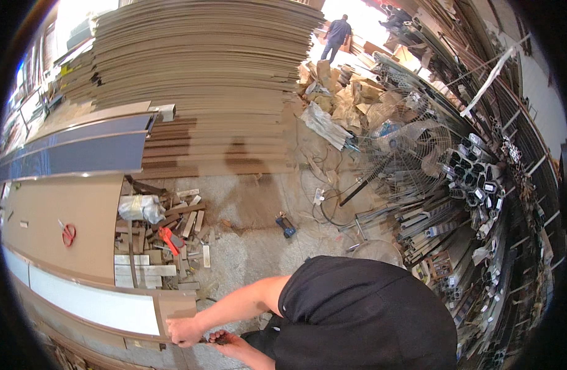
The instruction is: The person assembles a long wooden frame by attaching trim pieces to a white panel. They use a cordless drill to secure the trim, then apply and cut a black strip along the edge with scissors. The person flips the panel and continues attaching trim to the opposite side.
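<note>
Reaching from a black sleeve [370, 308], the right hand [185, 332] is at the end of a long brown board [178, 303] that carries a white panel [104, 306]; its fingers are folded in, but their undersides are hidden, so I cannot tell what they grip. Just beside it, the left hand [230, 346] has its fingers curled closed on a slim dark piece [205, 340], hard to make out between the hands. The lower edge cuts off the left forearm; the board's far end fades into the dark rim. White labels [479, 193] among the metal profiles [463, 176] are too small to read.
</note>
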`<state>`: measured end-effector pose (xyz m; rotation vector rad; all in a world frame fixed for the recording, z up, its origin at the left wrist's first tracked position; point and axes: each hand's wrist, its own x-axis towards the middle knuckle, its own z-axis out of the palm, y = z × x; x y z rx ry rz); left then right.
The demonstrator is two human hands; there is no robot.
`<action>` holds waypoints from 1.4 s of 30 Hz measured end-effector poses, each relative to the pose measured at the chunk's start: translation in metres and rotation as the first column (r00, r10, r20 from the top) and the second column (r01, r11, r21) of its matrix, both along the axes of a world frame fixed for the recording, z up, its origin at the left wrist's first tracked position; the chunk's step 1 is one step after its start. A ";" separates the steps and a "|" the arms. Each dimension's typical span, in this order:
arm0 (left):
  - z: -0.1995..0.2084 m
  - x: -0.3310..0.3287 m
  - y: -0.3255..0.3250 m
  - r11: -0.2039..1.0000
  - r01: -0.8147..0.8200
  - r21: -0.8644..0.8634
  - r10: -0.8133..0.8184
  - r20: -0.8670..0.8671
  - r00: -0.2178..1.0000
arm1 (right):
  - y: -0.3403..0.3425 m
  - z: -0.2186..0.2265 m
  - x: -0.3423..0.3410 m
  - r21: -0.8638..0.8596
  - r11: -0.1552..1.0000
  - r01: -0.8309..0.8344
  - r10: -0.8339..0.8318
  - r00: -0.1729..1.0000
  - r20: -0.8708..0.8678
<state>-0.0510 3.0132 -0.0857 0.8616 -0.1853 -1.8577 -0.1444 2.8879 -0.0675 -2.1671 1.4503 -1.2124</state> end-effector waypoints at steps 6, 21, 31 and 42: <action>0.008 0.005 0.004 0.997 0.071 -0.009 -0.069 0.120 0.990 | -0.001 -0.005 0.003 -0.016 1.000 0.016 -0.015 1.000 0.023; 0.034 0.175 -0.144 0.741 0.637 0.212 -0.590 0.660 0.465 | -0.133 0.118 -0.050 0.253 0.900 0.353 -0.393 0.911 0.127; 0.065 0.315 -0.297 0.870 0.466 0.159 -0.405 0.770 0.493 | -0.485 0.029 -0.148 -0.054 0.491 0.869 -0.871 0.491 -0.022; 0.065 0.276 -0.396 0.316 0.902 0.294 -0.738 0.674 0.039 | -0.422 0.081 -0.177 0.624 0.295 0.724 -0.588 0.652 -0.478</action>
